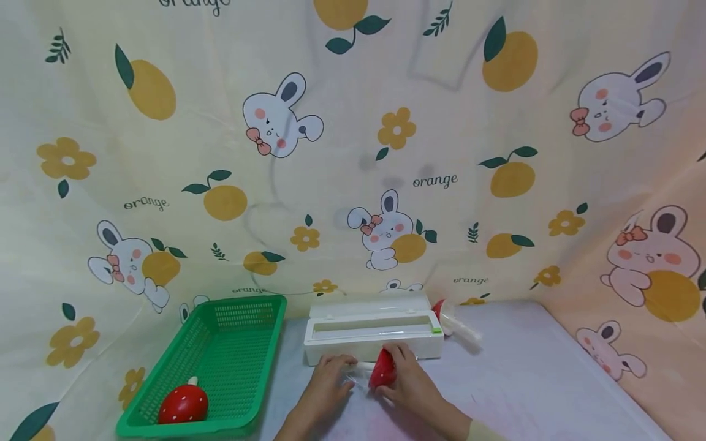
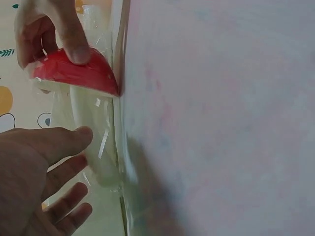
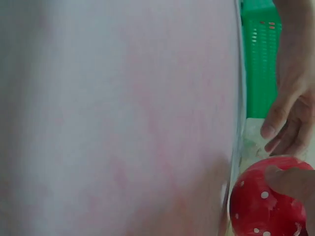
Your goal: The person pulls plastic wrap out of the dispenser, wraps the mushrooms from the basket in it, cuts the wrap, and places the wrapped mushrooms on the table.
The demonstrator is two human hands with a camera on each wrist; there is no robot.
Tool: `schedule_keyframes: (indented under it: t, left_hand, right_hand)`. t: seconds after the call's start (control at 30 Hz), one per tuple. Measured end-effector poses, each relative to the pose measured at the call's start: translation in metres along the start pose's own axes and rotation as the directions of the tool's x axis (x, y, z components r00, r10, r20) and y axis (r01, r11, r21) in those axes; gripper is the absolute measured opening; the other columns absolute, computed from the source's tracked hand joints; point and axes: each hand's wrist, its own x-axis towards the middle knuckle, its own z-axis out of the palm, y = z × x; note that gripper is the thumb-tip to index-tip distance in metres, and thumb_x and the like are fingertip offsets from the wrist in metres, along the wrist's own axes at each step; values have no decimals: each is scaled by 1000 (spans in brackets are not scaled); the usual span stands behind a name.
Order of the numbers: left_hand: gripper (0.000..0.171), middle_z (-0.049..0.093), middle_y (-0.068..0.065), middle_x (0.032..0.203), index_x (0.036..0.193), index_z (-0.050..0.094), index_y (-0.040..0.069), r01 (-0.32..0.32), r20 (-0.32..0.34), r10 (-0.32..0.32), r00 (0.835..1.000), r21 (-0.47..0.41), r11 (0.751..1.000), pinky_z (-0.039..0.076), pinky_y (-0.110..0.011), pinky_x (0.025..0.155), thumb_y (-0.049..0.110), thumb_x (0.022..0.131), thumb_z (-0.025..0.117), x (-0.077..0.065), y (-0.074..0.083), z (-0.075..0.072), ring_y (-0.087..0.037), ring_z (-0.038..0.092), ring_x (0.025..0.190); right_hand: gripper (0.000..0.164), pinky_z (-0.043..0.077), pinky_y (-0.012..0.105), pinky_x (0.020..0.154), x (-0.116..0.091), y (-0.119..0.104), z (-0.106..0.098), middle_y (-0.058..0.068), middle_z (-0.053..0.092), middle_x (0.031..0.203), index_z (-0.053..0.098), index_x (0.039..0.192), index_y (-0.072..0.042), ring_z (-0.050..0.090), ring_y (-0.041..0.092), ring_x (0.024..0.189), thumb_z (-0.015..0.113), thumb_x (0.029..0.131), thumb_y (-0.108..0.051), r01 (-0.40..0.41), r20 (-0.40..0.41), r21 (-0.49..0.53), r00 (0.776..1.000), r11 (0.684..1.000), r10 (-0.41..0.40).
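A toy mushroom with a red, white-dotted cap (image 1: 383, 370) lies sideways in front of a white box, with clear plastic film (image 2: 102, 142) around its pale stem (image 2: 78, 105). My right hand (image 1: 410, 376) grips the cap, thumb on the near side, as the right wrist view also shows. Beside the stem end is my left hand (image 1: 326, 386), its thumb and fingers apart and close to the film. Whether its fingertips touch the film I cannot tell.
The white cling film box (image 1: 375, 350) has its lid raised. Behind its right end lies another film-wrapped mushroom (image 1: 462, 329). A green basket (image 1: 265, 367) at the left holds a red dotted mushroom (image 1: 184, 404). A printed cloth (image 1: 342, 165) hangs behind the table.
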Motion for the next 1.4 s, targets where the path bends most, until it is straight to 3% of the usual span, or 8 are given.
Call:
schedule_keyframes:
  t: [0.2,0.37,0.5,0.7,0.8,1.0,1.2,1.4]
  left_hand:
    - [44,73,2,124,127,70,16,-70,-54,72,996,39,997,49,-45,103,10,87,87,-2,2,-3,-23,58,118]
    - [41,68,2,121,119,73,19,-144,-156,156,975,83,986,47,-43,94,15,84,93,1,8,-7,-22,56,110]
    - [41,60,4,123,114,73,25,-125,-196,140,971,87,988,47,-40,92,20,81,96,4,13,-9,-18,51,109]
    - [47,69,10,124,119,70,28,-101,-182,121,976,112,989,47,-45,98,31,81,97,6,24,-20,-17,52,115]
    - [51,70,12,126,124,68,31,-75,-161,92,983,106,992,48,-46,100,33,82,96,7,28,-25,-16,52,117]
    - [49,73,8,123,127,71,25,-122,-191,145,971,128,984,49,-47,103,21,84,95,12,32,-30,-18,57,118]
    - [38,75,6,122,127,72,22,-63,-180,72,981,58,996,50,-50,106,18,92,87,15,35,-32,-17,60,115]
    - [35,75,6,121,128,72,22,-8,-197,7,980,-7,1000,55,-45,101,18,95,83,20,37,-34,-15,61,111]
  right_hand:
    - [82,59,45,100,-1,4,-15,5,58,137,56,145,-6,61,21,121,99,76,-17,71,-28,147,997,987,-68]
    - [77,61,43,96,2,8,-30,1,62,130,58,144,-3,64,21,116,97,81,-23,120,-50,278,993,953,-110]
    - [78,61,40,96,5,10,-39,3,67,127,55,145,-2,67,23,114,95,84,-29,80,-39,369,997,926,-70]
    - [86,60,44,99,11,9,-54,4,74,126,42,148,-12,70,25,114,95,83,-28,-55,-8,483,998,874,67]
    - [78,61,44,98,14,7,-59,4,74,126,44,143,-14,70,23,113,94,85,-28,-115,1,517,991,848,134]
    - [60,62,39,93,20,8,-63,10,73,124,52,135,-14,69,25,111,90,90,-26,-161,28,571,984,805,176]
    - [49,63,35,87,23,10,-66,8,73,120,60,129,-13,70,22,106,86,93,-34,-247,69,551,965,797,252]
    - [47,62,36,90,25,10,-67,4,70,128,67,134,-17,69,20,109,85,94,-36,-239,42,492,967,837,251]
